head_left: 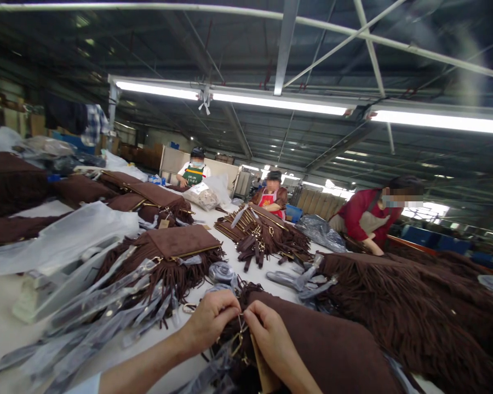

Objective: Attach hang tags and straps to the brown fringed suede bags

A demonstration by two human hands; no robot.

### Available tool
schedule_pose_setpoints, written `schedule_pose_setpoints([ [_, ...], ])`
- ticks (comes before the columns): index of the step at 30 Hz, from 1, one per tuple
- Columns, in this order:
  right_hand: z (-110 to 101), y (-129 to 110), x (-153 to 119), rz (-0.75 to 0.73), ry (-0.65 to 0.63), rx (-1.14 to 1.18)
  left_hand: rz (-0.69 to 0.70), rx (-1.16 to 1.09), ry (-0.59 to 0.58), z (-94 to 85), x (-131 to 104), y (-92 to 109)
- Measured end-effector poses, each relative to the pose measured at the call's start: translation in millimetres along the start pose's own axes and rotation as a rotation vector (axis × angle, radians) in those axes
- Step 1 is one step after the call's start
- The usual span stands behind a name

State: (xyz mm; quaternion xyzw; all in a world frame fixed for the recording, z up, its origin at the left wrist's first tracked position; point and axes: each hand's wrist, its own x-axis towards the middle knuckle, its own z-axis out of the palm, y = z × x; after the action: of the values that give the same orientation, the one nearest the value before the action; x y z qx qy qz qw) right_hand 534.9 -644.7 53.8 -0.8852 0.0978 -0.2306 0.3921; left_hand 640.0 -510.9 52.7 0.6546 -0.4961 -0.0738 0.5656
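My left hand (214, 320) and my right hand (271, 334) meet at the lower middle, each in a fingertip pinch. A thin pale string (241, 323) runs between the two pinches. Below it hangs a gold metal clasp (237, 345), at the edge of a dark brown suede bag (320, 334) lying at my right. A tan card tag (263, 364) shows beside my right wrist, partly covered by it. Plastic-wrapped straps (102, 306) spread across the white table to the left of my left arm.
Brown fringed bags lie in piles at the left (181, 241), the middle (267, 230) and the right (414, 306). A grey plastic bin (66, 279) stands at left under clear plastic film (86, 230). Several people work around the table, one in a red sleeve (357, 210) at right.
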Motion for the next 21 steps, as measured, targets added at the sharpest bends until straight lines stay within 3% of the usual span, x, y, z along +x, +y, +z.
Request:
schedule_pose_setpoints([
  [4,0,-1,0,0.037,-0.03,-0.021,-0.329,-0.428,-0.023,12.2,-2,-12],
  [6,0,-1,0,0.05,-0.037,-0.026,-0.422,-0.55,0.011,17.6,-3,-16],
  [10,2,0,-1,0.039,-0.054,-0.028,-0.457,-0.693,0.076,22.2,-6,-17],
  [16,-1,-1,1,0.044,-0.046,0.043,-0.458,-1.125,-0.015,14.4,-7,-14],
  [18,-7,-3,2,0.084,-0.09,0.187,-0.461,-1.192,-0.003,6.4,-5,-13],
  [21,-19,-8,0,0.245,-0.204,0.585,-0.534,-1.222,0.038,-4.5,-1,-13],
])
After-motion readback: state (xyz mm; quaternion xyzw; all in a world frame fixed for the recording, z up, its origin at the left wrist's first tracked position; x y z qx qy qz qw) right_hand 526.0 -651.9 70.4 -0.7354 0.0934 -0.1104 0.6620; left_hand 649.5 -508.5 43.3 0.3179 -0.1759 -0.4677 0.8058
